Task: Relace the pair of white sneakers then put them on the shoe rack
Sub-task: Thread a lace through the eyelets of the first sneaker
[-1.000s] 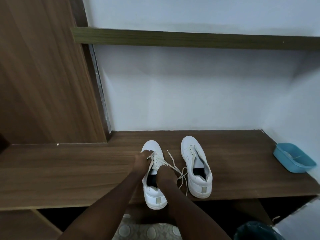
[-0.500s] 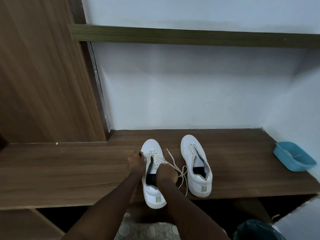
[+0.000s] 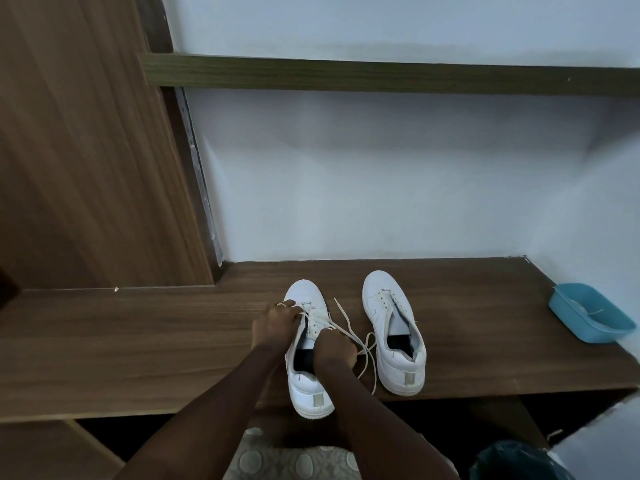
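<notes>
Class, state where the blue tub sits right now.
In the head view, the blue tub sits at the far right of the wooden shelf, beside the wall, right of both sneakers.

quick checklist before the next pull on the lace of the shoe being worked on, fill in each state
1. Left hand at the eyelets of the left sneaker: ok.
2. Right hand pinching the lace: ok.
3. Loose lace ends free of knots: cannot tell.
4. Sneaker fully on the wooden shelf: not ok, heel overhangs the front edge.
5. Right sneaker laced: not ok, no lace.
</notes>
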Motion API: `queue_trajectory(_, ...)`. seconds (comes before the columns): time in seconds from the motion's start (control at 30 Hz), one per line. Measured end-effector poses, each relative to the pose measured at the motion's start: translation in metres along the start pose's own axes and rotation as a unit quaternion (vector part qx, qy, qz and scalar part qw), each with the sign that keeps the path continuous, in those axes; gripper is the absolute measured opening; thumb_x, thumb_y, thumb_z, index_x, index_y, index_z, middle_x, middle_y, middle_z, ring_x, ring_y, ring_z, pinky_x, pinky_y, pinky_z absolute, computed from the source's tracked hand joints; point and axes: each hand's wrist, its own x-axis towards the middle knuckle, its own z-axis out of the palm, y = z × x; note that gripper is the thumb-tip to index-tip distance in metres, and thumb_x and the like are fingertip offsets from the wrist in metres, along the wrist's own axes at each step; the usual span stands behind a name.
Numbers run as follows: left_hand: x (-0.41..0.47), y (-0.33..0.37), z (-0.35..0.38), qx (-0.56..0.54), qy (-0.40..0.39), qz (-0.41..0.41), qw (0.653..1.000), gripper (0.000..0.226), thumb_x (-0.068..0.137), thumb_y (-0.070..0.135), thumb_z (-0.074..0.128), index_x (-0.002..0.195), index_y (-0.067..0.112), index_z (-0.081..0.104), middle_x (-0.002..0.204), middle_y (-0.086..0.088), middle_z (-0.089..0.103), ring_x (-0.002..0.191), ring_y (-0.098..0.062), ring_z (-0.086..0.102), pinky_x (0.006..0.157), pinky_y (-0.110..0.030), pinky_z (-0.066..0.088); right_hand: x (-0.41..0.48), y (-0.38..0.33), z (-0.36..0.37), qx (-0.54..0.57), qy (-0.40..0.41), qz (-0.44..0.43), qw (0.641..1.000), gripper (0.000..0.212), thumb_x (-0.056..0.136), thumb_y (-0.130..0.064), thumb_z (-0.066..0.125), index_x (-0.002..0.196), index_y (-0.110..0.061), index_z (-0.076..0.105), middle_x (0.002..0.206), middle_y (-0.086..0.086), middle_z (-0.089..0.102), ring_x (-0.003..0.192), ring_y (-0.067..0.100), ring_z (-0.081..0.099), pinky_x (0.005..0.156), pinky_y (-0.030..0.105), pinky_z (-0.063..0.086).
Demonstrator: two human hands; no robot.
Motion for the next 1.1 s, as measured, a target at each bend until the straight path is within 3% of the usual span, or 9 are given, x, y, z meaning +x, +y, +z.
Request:
queue_trajectory(0.17,-0.001,-0.005,0.002,-0.056,0.002,-0.114,0.992,0.027,0.094,0.035,0.047,0.108,0.026,0.068,0.112,0.001,0.067,0.104,-0.022,0.061,0.080,-0.030,0.049,0.000,0.000,-0.001,0.000,-0.003,0.004,1.000,0.033,0.097,-0.005,0.036,0.122,-0.012,0.057,0.127,0.004,0.058,0.118,0.021,0.055,0.089,0.030,0.046)
queue_trajectory(0.33,-0.005,-0.004,0.001,-0.191,0.007,-0.246,0.950,0.025,0.091,0.031,0.050,0.106,0.030,0.070,0.104,-0.007,0.069,0.096,-0.030,0.064,0.084,-0.034,0.051,0.000,0.000,-0.001,0.000,-0.001,0.005,1.000,0.035,0.097,-0.003,0.033,0.123,-0.010,0.056,0.128,0.006,0.057,0.119,0.022,0.055,0.087,0.030,0.047)
queue_trajectory(0.43,-0.002,-0.001,0.007,-0.130,0.009,-0.210,0.969,0.028,0.089,0.025,0.047,0.107,0.022,0.068,0.102,-0.006,0.069,0.097,-0.028,0.063,0.088,-0.034,0.049,0.000,0.000,-0.001,0.001,-0.001,0.007,1.000,0.037,0.097,-0.003,0.032,0.123,-0.010,0.057,0.128,0.006,0.057,0.119,0.022,0.055,0.087,0.030,0.047)
queue_trajectory(0.53,0.000,0.005,0.004,-0.018,0.062,-0.060,0.996,0.029,0.084,0.025,0.060,0.113,0.025,0.066,0.103,-0.001,0.070,0.094,-0.026,0.065,0.080,-0.034,0.046,0.000,0.000,0.000,-0.002,0.002,0.005,1.000,0.035,0.097,-0.003,0.034,0.122,-0.010,0.058,0.127,0.006,0.058,0.118,0.021,0.056,0.087,0.029,0.047)
queue_trajectory(0.6,0.001,0.008,0.002,0.028,0.052,0.024,0.998,0.026,0.065,0.024,0.079,0.090,0.028,0.074,0.080,0.005,0.072,0.071,-0.021,0.067,0.064,-0.032,0.048,0.000,0.000,0.000,0.000,0.004,0.007,1.000,0.035,0.097,-0.003,0.034,0.122,-0.011,0.058,0.127,0.005,0.058,0.118,0.021,0.056,0.087,0.029,0.047)
queue_trajectory(0.67,0.003,0.007,0.007,0.052,0.049,0.058,0.996,0.021,0.048,0.022,0.085,0.063,0.026,0.071,0.056,0.006,0.064,0.053,-0.017,0.061,0.055,-0.029,0.045,0.000,0.000,0.000,0.003,0.005,0.007,1.000,0.036,0.097,-0.003,0.033,0.122,-0.011,0.058,0.127,0.005,0.058,0.118,0.021,0.056,0.088,0.030,0.047)
queue_trajectory(0.73,0.003,0.007,0.005,0.032,0.042,0.056,0.997,0.022,0.043,0.019,0.085,0.048,0.022,0.063,0.042,0.003,0.055,0.046,-0.017,0.056,0.053,-0.029,0.043,0.000,0.000,-0.001,0.003,0.006,0.006,1.000,0.035,0.098,-0.004,0.033,0.122,-0.011,0.058,0.127,0.006,0.058,0.118,0.021,0.056,0.088,0.030,0.047)
queue_trajectory(0.87,-0.004,0.007,0.002,0.033,0.053,0.027,0.998,0.024,0.046,0.020,0.086,0.044,0.021,0.062,0.037,0.002,0.050,0.045,-0.017,0.054,0.056,-0.029,0.043,-0.001,0.000,-0.001,0.008,0.003,0.010,1.000,0.037,0.098,-0.004,0.031,0.124,-0.011,0.057,0.129,0.006,0.057,0.120,0.022,0.054,0.089,0.030,0.046)
queue_trajectory(1.1,-0.009,0.002,0.005,0.015,0.097,-0.120,0.988,0.005,0.072,0.022,0.074,0.068,0.026,0.074,0.052,-0.001,0.063,0.068,-0.022,0.062,0.076,-0.039,0.037,-0.001,0.001,-0.001,0.000,-0.003,0.009,1.000,0.034,0.096,-0.003,0.036,0.123,-0.010,0.056,0.128,0.006,0.057,0.118,0.022,0.056,0.087,0.030,0.047)
